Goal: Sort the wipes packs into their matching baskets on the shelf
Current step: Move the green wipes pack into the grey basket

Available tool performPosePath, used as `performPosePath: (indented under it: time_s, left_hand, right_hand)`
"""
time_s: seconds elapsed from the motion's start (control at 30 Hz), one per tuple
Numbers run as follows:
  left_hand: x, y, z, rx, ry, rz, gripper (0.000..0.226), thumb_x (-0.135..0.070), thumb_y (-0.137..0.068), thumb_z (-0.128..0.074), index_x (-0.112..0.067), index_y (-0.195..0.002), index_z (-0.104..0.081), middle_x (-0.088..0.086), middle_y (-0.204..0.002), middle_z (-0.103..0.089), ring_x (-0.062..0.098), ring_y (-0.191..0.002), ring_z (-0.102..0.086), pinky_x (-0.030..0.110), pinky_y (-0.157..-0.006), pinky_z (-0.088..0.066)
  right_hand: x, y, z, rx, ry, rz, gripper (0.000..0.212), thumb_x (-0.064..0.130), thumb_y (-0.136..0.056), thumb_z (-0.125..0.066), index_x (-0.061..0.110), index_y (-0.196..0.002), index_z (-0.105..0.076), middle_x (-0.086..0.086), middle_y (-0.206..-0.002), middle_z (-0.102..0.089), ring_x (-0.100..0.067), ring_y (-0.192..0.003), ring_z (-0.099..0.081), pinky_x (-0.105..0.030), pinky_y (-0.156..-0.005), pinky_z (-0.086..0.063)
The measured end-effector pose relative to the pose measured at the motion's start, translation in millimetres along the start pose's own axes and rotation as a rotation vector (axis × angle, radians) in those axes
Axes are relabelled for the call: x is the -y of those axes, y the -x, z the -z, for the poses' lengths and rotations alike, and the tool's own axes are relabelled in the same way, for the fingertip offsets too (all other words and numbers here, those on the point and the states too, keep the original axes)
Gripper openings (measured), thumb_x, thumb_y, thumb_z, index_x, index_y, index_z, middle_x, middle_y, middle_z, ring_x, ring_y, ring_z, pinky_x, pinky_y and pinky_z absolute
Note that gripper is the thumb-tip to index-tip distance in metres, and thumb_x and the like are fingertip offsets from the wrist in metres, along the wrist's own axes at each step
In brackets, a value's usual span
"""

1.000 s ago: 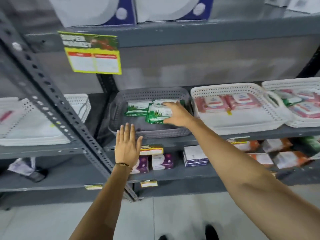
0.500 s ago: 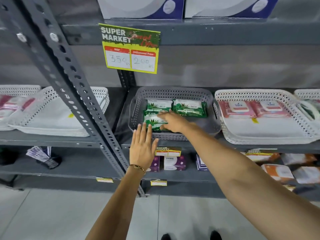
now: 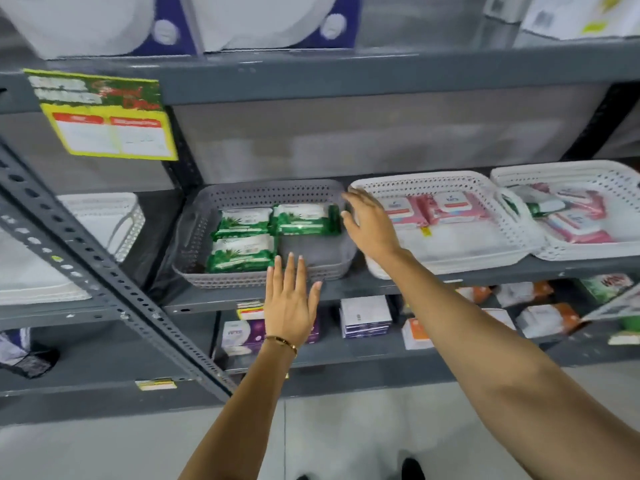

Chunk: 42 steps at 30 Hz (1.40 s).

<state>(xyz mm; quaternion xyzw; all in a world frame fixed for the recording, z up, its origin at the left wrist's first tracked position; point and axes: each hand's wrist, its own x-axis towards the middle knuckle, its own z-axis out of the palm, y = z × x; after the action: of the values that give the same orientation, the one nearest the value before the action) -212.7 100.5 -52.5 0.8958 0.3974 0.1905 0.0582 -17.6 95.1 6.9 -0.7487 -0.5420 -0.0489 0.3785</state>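
Observation:
A grey basket [image 3: 207, 220] on the middle shelf holds three green wipes packs [image 3: 242, 252]. To its right a white basket [image 3: 460, 183] holds two pink wipes packs [image 3: 450, 207]. A second white basket [image 3: 571, 171] at far right holds mixed pink packs and a green pack [image 3: 540, 206]. My right hand [image 3: 370, 223] hovers empty with fingers spread, over the gap between the grey and white baskets. Flat and empty, my left hand [image 3: 289, 299] rests against the grey basket's front rim.
A slanted grey steel brace [image 3: 86, 265] crosses the left side. Another white basket [image 3: 104, 216] sits at left. A yellow-green price sign [image 3: 104, 116] hangs from the upper shelf. Boxed goods [image 3: 363, 317] and orange packs [image 3: 547, 317] fill the lower shelf.
My right hand has let go of the front-left green pack in the grey basket and moved right, toward the white baskets. The left hand has kept its place at the basket's front.

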Motion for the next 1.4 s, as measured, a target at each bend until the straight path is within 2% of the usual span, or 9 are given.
performPosePath:
  time_s: [0.13,0.27,0.37,0.6,0.77,0.9,1.03,1.23,1.4]
  left_hand:
    - [-72,-14,-23,0.022,0.021,-0.048,0.073,-0.049,-0.093,-0.007,0.002,-0.132,-0.041,0.023,-0.138,-0.043,0.042,-0.132,-0.031,0.05,-0.111,-0.014]
    - [-123,-28,-51,0.005,0.014,-0.026,0.067,-0.046,-0.093,-0.017,0.003,-0.135,-0.036,0.025,-0.14,-0.041,0.042,-0.133,-0.029,0.05,-0.111,-0.013]
    - [-145,-33,-64,-0.015,0.025,0.045,0.075,-0.052,-0.092,-0.008,0.004,-0.136,-0.032,0.029,-0.141,-0.036,0.043,-0.133,-0.027,0.049,-0.111,-0.012]
    - [-154,-34,-80,-0.076,0.033,0.16,0.077,-0.057,-0.091,-0.008,0.001,-0.139,-0.025,0.026,-0.147,-0.025,0.038,-0.139,-0.016,0.045,-0.114,-0.006]
    - [-158,-35,-85,-0.117,0.044,0.201,0.073,-0.055,-0.092,-0.012,0.0,-0.135,-0.032,0.026,-0.146,-0.028,0.039,-0.137,-0.02,0.046,-0.113,-0.01]
    - [-160,-36,-87,-0.14,0.046,0.226,0.071,-0.055,-0.092,-0.013,-0.001,-0.135,-0.032,0.026,-0.147,-0.027,0.039,-0.137,-0.02,0.047,-0.113,-0.012]
    - [-162,-35,-87,-0.143,0.036,0.242,0.074,-0.056,-0.092,-0.011,-0.001,-0.137,-0.03,0.027,-0.147,-0.026,0.039,-0.138,-0.019,0.046,-0.114,-0.009]
    - [-163,-34,-86,-0.131,0.021,0.251,0.075,-0.056,-0.092,-0.01,0.001,-0.137,-0.03,0.027,-0.147,-0.026,0.039,-0.138,-0.017,0.047,-0.114,-0.01]
    - [-164,-34,-83,-0.11,0.009,0.249,0.076,-0.056,-0.091,-0.009,0.001,-0.138,-0.028,0.027,-0.146,-0.026,0.04,-0.138,-0.017,0.047,-0.114,-0.01]
  right_hand:
    - [-68,18,62,-0.122,0.084,-0.059,0.034,0.0,-0.084,-0.054,-0.003,-0.117,-0.059,-0.023,-0.126,-0.059,-0.036,-0.122,-0.051,-0.039,-0.107,-0.036]
    - [-140,31,117,-0.135,0.168,-0.155,0.035,0.0,-0.082,-0.054,-0.003,-0.117,-0.059,-0.024,-0.121,-0.062,-0.038,-0.116,-0.055,-0.043,-0.102,-0.041]
    - [-184,40,150,-0.127,0.279,-0.248,0.038,0.004,-0.084,-0.052,0.001,-0.122,-0.056,-0.023,-0.124,-0.06,-0.038,-0.116,-0.053,-0.042,-0.102,-0.042]
    - [-253,40,191,-0.155,0.358,-0.487,0.047,0.006,-0.09,-0.044,-0.004,-0.135,-0.037,-0.025,-0.141,-0.044,-0.037,-0.133,-0.037,-0.047,-0.113,-0.031]
    - [-289,33,198,0.073,0.408,-0.632,0.08,0.032,-0.09,-0.057,0.0,-0.146,-0.01,-0.024,-0.155,-0.016,-0.036,-0.144,-0.013,-0.044,-0.12,-0.013]
    - [-303,24,199,0.177,0.454,-0.631,0.09,0.041,-0.087,-0.058,0.003,-0.147,-0.003,-0.024,-0.156,-0.007,-0.037,-0.144,-0.006,-0.043,-0.12,-0.008]
    - [-311,19,196,0.249,0.506,-0.629,0.082,0.041,-0.087,-0.058,0.01,-0.147,-0.012,-0.024,-0.156,-0.008,-0.039,-0.144,-0.008,-0.045,-0.12,-0.009]
    - [-313,14,188,0.211,0.553,-0.614,0.045,0.01,-0.087,-0.058,0.014,-0.131,-0.049,-0.027,-0.147,-0.029,-0.042,-0.136,-0.026,-0.05,-0.117,-0.02]
    - [-311,13,190,0.194,0.665,-0.551,0.039,0.027,-0.086,-0.062,0.011,-0.121,-0.058,-0.028,-0.138,-0.041,-0.043,-0.126,-0.038,-0.05,-0.11,-0.032]
